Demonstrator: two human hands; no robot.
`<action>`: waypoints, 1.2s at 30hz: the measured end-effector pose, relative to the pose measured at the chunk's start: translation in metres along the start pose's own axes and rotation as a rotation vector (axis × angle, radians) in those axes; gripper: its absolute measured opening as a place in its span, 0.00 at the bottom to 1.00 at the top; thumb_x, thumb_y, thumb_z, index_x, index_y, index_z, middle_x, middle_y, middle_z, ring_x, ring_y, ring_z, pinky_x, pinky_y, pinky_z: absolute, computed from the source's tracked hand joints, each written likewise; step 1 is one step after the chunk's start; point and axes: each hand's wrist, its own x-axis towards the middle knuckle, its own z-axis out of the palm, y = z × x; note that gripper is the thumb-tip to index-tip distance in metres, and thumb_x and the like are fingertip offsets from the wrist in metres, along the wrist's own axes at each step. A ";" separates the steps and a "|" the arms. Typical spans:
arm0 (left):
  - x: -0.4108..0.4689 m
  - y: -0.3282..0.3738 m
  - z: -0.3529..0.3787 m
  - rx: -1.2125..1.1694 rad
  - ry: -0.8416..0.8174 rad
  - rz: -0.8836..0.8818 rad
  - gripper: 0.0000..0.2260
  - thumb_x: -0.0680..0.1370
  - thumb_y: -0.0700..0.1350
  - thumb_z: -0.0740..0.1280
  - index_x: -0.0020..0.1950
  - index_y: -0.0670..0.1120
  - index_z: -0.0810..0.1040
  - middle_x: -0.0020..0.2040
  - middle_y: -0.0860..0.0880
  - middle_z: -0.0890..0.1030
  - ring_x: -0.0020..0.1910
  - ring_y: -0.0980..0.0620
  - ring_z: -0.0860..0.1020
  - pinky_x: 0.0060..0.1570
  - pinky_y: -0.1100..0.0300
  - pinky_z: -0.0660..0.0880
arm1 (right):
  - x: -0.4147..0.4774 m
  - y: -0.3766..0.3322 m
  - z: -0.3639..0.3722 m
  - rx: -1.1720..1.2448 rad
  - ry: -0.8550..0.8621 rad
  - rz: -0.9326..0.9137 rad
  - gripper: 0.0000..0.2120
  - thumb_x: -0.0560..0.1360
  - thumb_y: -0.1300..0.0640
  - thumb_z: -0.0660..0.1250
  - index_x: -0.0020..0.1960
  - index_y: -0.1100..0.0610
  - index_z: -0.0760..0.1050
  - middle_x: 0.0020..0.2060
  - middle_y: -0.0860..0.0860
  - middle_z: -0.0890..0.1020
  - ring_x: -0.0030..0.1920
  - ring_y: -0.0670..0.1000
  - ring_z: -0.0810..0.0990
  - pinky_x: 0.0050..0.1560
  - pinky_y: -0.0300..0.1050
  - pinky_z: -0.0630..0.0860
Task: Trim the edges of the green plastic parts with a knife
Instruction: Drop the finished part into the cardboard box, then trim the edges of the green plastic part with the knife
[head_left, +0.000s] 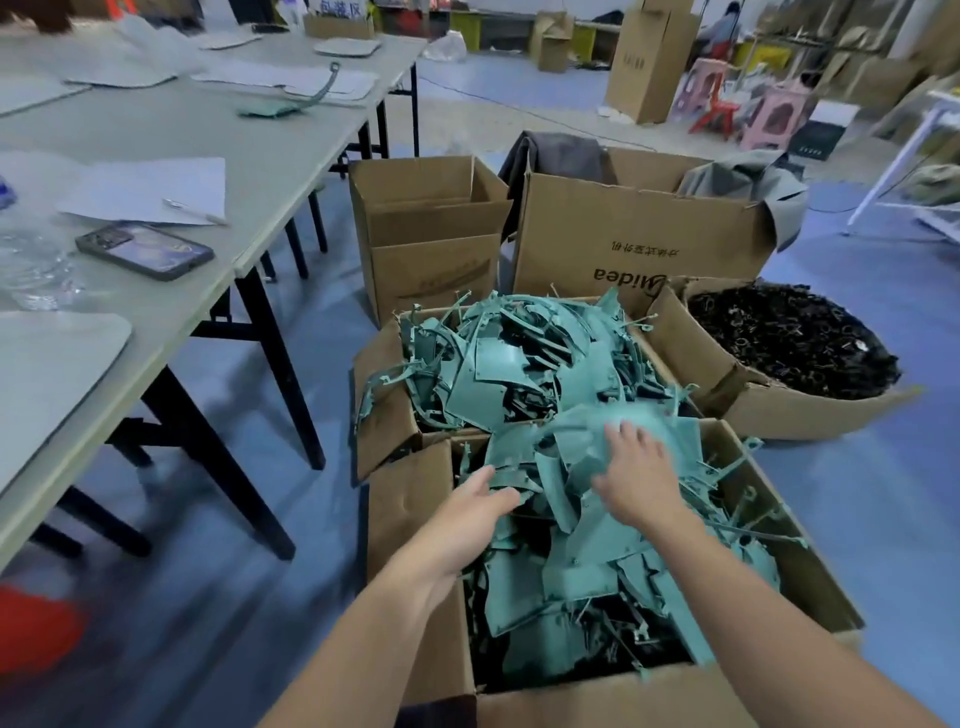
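Observation:
Two cardboard boxes on the floor hold heaps of green plastic parts: a near box (415, 519) and a far box (379, 405). The near heap of green plastic parts (587, 566) lies under both hands. My left hand (478, 514) reaches in at the box's left side, fingers straight, touching the edge of the pile. My right hand (634, 478) lies flat with spread fingers on a blurred, curved green part (582, 431) at the top of the heap. No knife is visible.
A grey table (270, 171) stands at left with a phone (145, 249), paper and pen, and one green part (291, 101) further back. Behind the green heaps stand two brown boxes (431, 234); a box of black scraps (789, 348) sits at right. The floor is blue.

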 end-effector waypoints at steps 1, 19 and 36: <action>0.000 -0.002 -0.003 -0.004 0.003 -0.004 0.30 0.82 0.56 0.63 0.82 0.58 0.55 0.81 0.54 0.60 0.78 0.51 0.60 0.70 0.54 0.63 | 0.002 -0.001 0.017 -0.058 -0.187 0.014 0.34 0.80 0.45 0.64 0.79 0.55 0.56 0.78 0.56 0.62 0.77 0.59 0.62 0.78 0.58 0.59; -0.053 0.001 -0.069 -0.149 0.572 0.177 0.07 0.75 0.43 0.73 0.38 0.50 0.88 0.30 0.47 0.83 0.25 0.54 0.77 0.25 0.65 0.72 | -0.080 -0.213 -0.026 1.548 -0.434 0.049 0.14 0.81 0.65 0.60 0.51 0.58 0.85 0.44 0.59 0.87 0.38 0.53 0.84 0.36 0.46 0.80; -0.391 -0.040 -0.313 -0.042 1.528 0.373 0.20 0.79 0.49 0.67 0.28 0.44 0.81 0.24 0.45 0.80 0.22 0.48 0.79 0.24 0.61 0.73 | -0.326 -0.560 -0.135 1.351 -0.891 -0.952 0.07 0.76 0.72 0.64 0.47 0.68 0.81 0.31 0.63 0.78 0.31 0.57 0.73 0.33 0.52 0.74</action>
